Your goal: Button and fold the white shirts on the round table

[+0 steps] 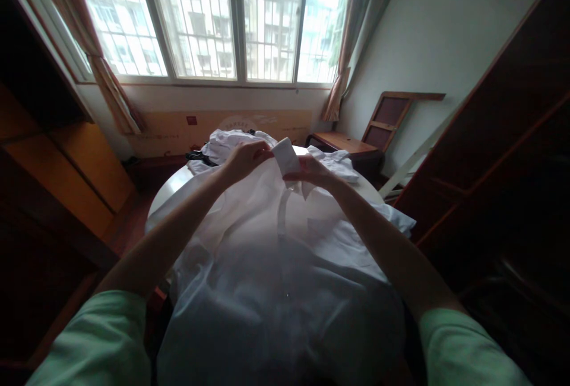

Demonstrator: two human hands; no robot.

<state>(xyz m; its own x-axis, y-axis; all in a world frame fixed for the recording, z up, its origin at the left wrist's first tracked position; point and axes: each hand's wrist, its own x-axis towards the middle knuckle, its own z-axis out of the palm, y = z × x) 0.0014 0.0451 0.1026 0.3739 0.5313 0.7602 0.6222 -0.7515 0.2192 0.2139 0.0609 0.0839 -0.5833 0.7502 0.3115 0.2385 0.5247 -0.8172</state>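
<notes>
A white shirt [276, 267] lies spread over a round white table [167, 190], hanging toward me. My left hand [244, 159] and my right hand [312, 171] meet at its far end, both pinching the white collar [285, 157], which stands folded up between them. A button placket runs down from the collar. My arms in green short sleeves reach in from both bottom corners.
A heap of white garments [227, 142] with something dark lies at the table's far side, and another white piece [338, 163] sits beyond my right hand. Dark wooden cabinets flank both sides. A wooden side table [342, 142] and chair frame stand under the window.
</notes>
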